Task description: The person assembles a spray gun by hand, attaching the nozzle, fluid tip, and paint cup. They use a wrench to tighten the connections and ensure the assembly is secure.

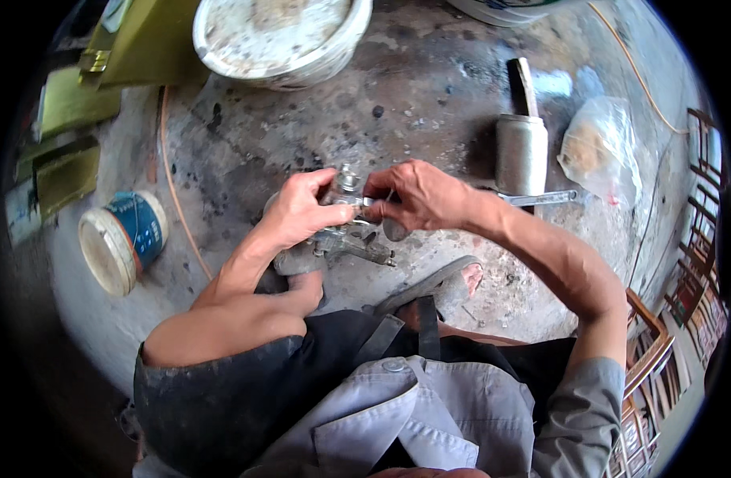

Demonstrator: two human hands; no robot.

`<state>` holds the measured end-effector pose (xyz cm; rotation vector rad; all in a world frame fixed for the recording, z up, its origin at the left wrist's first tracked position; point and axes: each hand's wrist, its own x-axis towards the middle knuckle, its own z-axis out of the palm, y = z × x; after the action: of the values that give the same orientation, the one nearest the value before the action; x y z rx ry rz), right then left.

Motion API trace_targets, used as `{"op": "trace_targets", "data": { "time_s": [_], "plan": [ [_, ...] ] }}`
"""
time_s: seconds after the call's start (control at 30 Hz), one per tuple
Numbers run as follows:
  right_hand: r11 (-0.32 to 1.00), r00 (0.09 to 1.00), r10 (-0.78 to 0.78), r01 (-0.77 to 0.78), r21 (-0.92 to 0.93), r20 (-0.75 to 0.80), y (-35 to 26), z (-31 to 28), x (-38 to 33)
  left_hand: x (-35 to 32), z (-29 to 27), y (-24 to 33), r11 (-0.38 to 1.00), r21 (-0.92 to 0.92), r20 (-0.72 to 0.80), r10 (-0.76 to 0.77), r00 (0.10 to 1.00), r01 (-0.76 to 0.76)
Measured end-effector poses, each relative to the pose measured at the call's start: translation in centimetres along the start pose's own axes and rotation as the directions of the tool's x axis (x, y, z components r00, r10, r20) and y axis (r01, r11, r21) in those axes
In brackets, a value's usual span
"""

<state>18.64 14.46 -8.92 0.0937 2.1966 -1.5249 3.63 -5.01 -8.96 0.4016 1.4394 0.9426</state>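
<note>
Above my feet, my left hand [301, 209] is wrapped round the body of a metal spray gun [348, 182], thumb across its near side. The gun's handle [369, 250] points down to the right, and its surface is stained. From the right, my right hand [417, 195] has its fingers pinched at the end of the gun, close to my left thumb. A rounded grey metal part [395, 229] shows beneath the right fingers; whether it is joined to the gun I cannot tell. The fingertips partly hide where they grip.
Right of my hands stand a silvery can [521, 155], a brush [525, 86] behind it, a wrench [538, 197] and a clear plastic bag [598, 151]. A lidded white bucket [282, 36] is ahead; a blue-and-white pail [126, 239] lies left, near an orange hose [172, 175].
</note>
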Motion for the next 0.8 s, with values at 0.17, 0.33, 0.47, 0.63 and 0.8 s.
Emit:
{"op": "trace_targets", "data": {
  "time_s": [0.17,0.33,0.47,0.63,0.8],
  "plan": [
    [0.993,0.945,0.11,-0.091,0.076,-0.307,1.6,-6.3,-3.2,0.6,-1.5,-0.8,0.979,-0.199,0.006,0.041,0.999,-0.039],
    [0.96,0.963,0.228,-0.197,0.199,-0.144,3.8,-6.4,-6.2,0.9,-1.7,-1.1,0.968,-0.249,0.01,0.014,1.0,-0.011],
    [0.947,0.967,0.256,-0.252,0.2,0.006,3.2,-3.8,-6.1,0.7,-1.4,-1.2,0.975,-0.223,0.017,0.023,1.0,-0.019],
    [0.999,0.988,-0.019,0.015,-0.031,-0.154,1.1,-3.5,-3.9,0.9,0.1,0.5,0.993,-0.119,0.079,0.014,0.997,-0.005],
    [0.998,0.997,0.054,-0.056,0.035,0.056,-0.5,-2.0,-1.8,0.8,-0.2,0.2,0.997,-0.067,0.131,0.041,0.991,-0.033]
  ]
}}
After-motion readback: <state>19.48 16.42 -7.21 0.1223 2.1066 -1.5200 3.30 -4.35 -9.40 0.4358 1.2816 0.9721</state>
